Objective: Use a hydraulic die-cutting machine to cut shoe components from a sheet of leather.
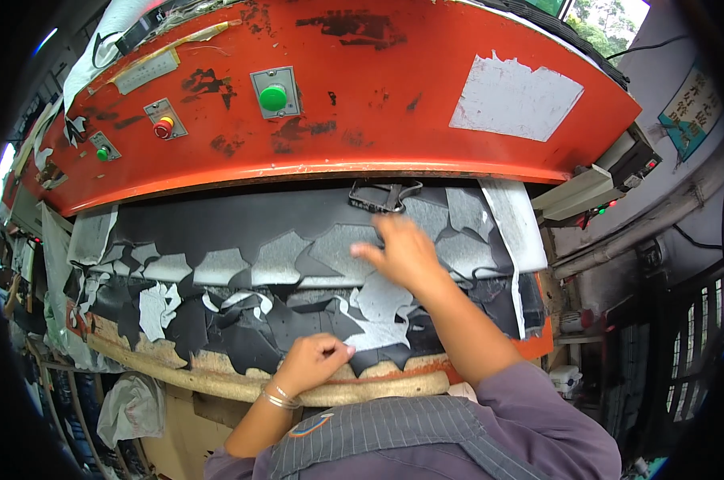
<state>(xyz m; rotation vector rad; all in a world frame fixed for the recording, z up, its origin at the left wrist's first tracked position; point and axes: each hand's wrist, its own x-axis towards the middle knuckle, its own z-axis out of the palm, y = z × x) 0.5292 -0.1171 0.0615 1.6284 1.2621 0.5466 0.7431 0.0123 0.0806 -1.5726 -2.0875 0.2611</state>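
A black metal cutting die lies on a dark sheet of material under the press. My right hand reaches forward with its thumb spread wide, and its fingertips are at the die's near edge. Whether they touch it, I cannot tell. Near the bench's front edge, my left hand has its fingers curled in, with the thumb end beside a pale scrap. Anything inside those fingers is hidden. Grey backing shows through cut-out gaps along the sheet's near side.
Above the sheet spans the orange press beam, bearing a large green button and a red knob. Black offcuts drape over the near bench. A rounded tan edge runs along the front. A plastic bag hangs lower left.
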